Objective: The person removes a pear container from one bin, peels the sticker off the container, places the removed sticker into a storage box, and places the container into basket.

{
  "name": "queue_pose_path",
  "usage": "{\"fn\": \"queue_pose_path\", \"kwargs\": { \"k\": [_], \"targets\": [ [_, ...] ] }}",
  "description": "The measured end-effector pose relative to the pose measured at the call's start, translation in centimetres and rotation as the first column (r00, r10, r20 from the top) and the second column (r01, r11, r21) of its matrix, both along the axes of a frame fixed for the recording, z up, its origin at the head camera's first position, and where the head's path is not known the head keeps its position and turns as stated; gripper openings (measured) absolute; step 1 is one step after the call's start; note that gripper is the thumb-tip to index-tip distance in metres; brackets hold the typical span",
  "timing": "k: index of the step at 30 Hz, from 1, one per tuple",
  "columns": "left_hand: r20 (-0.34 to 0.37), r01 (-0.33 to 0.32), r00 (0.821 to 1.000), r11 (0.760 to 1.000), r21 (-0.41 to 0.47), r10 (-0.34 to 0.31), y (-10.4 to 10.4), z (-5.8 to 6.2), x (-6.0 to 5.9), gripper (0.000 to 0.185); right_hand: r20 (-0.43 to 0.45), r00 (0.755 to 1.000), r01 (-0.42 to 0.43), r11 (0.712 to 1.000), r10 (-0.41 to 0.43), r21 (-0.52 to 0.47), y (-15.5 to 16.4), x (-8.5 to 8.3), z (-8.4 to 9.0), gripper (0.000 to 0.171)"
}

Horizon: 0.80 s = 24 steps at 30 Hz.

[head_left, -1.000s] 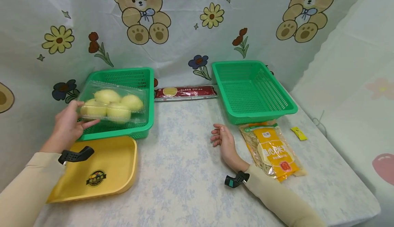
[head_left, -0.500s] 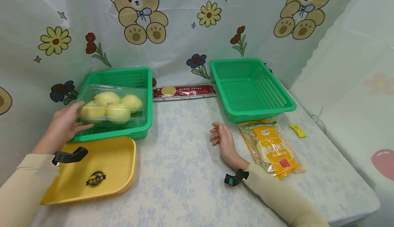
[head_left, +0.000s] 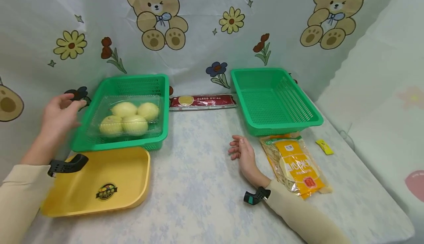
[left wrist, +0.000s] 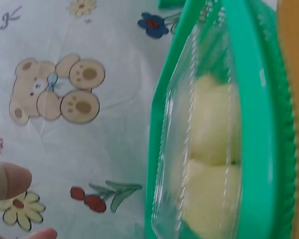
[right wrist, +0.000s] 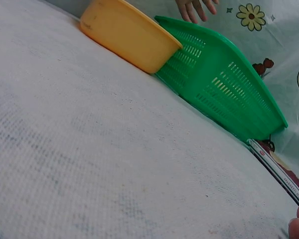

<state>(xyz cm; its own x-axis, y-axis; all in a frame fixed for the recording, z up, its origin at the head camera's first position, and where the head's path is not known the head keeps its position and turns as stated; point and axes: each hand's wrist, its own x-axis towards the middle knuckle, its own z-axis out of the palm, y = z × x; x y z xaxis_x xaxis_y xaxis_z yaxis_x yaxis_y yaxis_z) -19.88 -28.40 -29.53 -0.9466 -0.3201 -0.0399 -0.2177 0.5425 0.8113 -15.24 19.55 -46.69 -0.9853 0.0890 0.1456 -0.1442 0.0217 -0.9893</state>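
Observation:
A clear plastic box of pale yellow-green round fruit (head_left: 135, 124) lies inside the left green basket (head_left: 155, 140), its lid seen edge-on in the left wrist view. My left hand (head_left: 59, 113) hovers just left of that basket, apart from the box, with nothing held and its fingers loosely bent. The right hand (head_left: 244, 155) rests at the middle of the table with relaxed, slightly curled fingers. It holds nothing and is nearest to the orange-and-clear noodle packet (head_left: 298, 166).
A yellow tray (head_left: 132, 177) stands in front of the left basket. Between the baskets lies a dark red spaghetti packet (head_left: 203, 102) by the cloth backdrop. Another green basket (head_left: 281, 128) stands right, partly over the noodle packet's far end. A small yellow sachet (head_left: 324, 147) lies beyond.
My left hand has let go of the fruit box and drawn back up and left. The box now lies lower in the basket. The right hand stays in place.

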Motion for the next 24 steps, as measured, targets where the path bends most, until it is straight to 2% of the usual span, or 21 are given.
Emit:
{"fn": "queue_pose_path", "kwargs": {
  "k": [5, 9, 12, 17, 21, 24],
  "targets": [
    [-0.055, 0.106, 0.993, 0.993, -0.049, -0.108, 2.2, -0.3, 0.8, 0.073, 0.013, 1.000, 0.001, 1.000, -0.001, -0.007, 0.0, 0.3, 0.2, 0.055],
    [-0.032, 0.168, 0.985, 0.981, -0.094, -0.172, 3.4, -0.3, 0.8, 0.073, 0.023, 1.000, 0.000, 1.000, 0.000, -0.008, 0.0, 0.5, 0.3, 0.056],
    [-0.011, 0.215, 0.976, 0.969, -0.120, -0.217, 4.0, -0.5, 0.3, 0.074, 0.011, 1.000, 0.007, 1.000, -0.007, 0.004, 0.2, 0.2, 0.7, 0.056],
    [0.045, 0.258, 0.966, 0.956, -0.140, -0.254, 3.9, -0.7, 0.1, 0.076, 0.005, 1.000, 0.015, 1.000, -0.015, 0.006, 0.1, -0.1, 1.1, 0.058],
    [0.071, 0.259, 0.965, 0.955, -0.142, -0.251, 3.5, -1.6, 1.2, 0.074, 0.034, 0.999, 0.013, 1.000, -0.013, 0.017, -0.1, 0.9, 0.8, 0.058],
    [0.058, 0.252, 0.968, 0.955, -0.156, -0.246, 3.1, -2.5, 2.1, 0.072, 0.070, 0.997, 0.013, 0.999, -0.015, 0.035, -0.2, 1.8, 0.7, 0.060]
  ]
}}
